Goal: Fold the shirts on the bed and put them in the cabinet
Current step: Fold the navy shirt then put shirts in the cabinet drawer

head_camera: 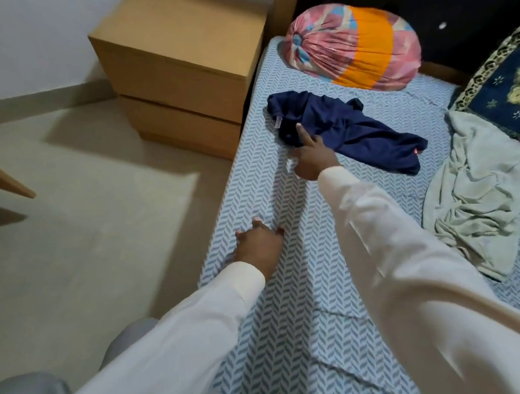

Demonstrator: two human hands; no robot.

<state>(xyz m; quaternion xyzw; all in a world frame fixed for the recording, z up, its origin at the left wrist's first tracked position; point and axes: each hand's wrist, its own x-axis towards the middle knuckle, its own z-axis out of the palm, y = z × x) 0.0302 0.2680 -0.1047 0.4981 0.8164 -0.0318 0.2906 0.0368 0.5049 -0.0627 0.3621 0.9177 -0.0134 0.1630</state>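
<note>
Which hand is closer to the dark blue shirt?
The right hand: its finger touches the dark blue shirt. The left hand rests on the sheet, farther back, apart from the shirt.

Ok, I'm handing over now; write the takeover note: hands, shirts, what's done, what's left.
Left hand: open, fingers spread on the bedsheet near the bed's edge.
Right hand: reaching, index finger on the navy shirt, no grip visible.
Navy shirt: crumpled, unfolded, mid-bed.
Pale green cloth lies rumpled to its right; cannot tell if it is a shirt.
Done: nothing folded in view.
Left: fold, then put away.
</note>
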